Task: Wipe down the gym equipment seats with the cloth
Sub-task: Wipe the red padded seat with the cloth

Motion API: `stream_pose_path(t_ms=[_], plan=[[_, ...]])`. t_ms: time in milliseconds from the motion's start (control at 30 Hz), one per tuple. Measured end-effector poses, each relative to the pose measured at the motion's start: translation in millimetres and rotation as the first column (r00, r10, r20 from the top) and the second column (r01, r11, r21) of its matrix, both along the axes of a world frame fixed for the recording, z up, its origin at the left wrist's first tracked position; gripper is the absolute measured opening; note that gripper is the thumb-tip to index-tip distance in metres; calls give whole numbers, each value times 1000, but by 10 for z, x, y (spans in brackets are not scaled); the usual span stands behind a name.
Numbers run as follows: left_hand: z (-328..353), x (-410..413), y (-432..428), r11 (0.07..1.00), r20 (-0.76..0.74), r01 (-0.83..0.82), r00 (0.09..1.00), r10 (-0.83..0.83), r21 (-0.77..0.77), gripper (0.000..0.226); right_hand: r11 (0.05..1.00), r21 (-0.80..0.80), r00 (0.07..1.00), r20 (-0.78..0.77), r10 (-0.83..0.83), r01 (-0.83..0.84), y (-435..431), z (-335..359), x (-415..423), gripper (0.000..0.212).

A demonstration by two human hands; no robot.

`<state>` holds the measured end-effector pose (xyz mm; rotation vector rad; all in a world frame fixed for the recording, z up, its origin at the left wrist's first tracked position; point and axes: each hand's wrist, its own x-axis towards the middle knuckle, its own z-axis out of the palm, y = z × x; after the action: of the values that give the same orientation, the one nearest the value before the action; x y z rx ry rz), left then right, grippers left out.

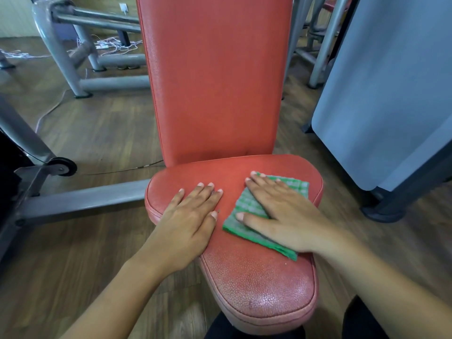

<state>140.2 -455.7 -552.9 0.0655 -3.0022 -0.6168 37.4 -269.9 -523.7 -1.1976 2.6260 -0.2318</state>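
A red padded seat fills the middle of the view, with its tall red backrest rising behind it. A folded green checked cloth lies flat on the wide rear part of the seat. My right hand presses palm-down on the cloth with fingers spread, covering most of it. My left hand rests flat on the bare seat just left of the cloth, fingers apart, holding nothing.
Grey metal frame bars run left from the seat, ending at a small black wheel. Another grey machine and loose cables sit at the back left. A light blue panel stands close on the right. The floor is wood.
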Motion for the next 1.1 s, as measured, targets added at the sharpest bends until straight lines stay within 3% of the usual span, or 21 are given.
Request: stream_pose_path(t_ms=[200, 267, 433, 500, 633, 700, 933, 1100], plan=[[5, -24, 13, 1000, -2, -3, 1000, 3, -2, 78, 949, 103, 953, -95, -287, 296, 67, -66, -672, 80], [1, -25, 13, 1000, 6, -3, 1000, 3, -14, 78, 960, 122, 965, -102, -240, 252, -118, -97, -734, 78], [15, -16, 8, 1000, 3, 8, 1000, -8, -22, 77, 998, 24, 999, -2, 55, -55, -218, -21, -185, 77], [15, -12, 0, 1000, 11, 5, 1000, -5, -21, 77, 999, 7, 999, 2, 46, -46, -31, -2, -110, 83], [14, -17, -1, 1000, 3, 6, 1000, -6, -27, 76, 977, 78, 980, -56, -192, 196, 190, -17, -514, 80], [17, -13, 3, 1000, 7, 9, 1000, -9, -29, 77, 963, 126, 970, -84, -230, 239, 81, -49, -679, 79], [0, -49, -27, 1000, 30, 12, 1000, -11, -24, 82, 993, 57, 995, 26, 100, -101, -324, -1, -211, 75], [93, -57, -80, 993, 42, 18, 999, -23, 114, 91, 992, -47, 987, 109, 120, -116, -214, 38, -77, 73]])
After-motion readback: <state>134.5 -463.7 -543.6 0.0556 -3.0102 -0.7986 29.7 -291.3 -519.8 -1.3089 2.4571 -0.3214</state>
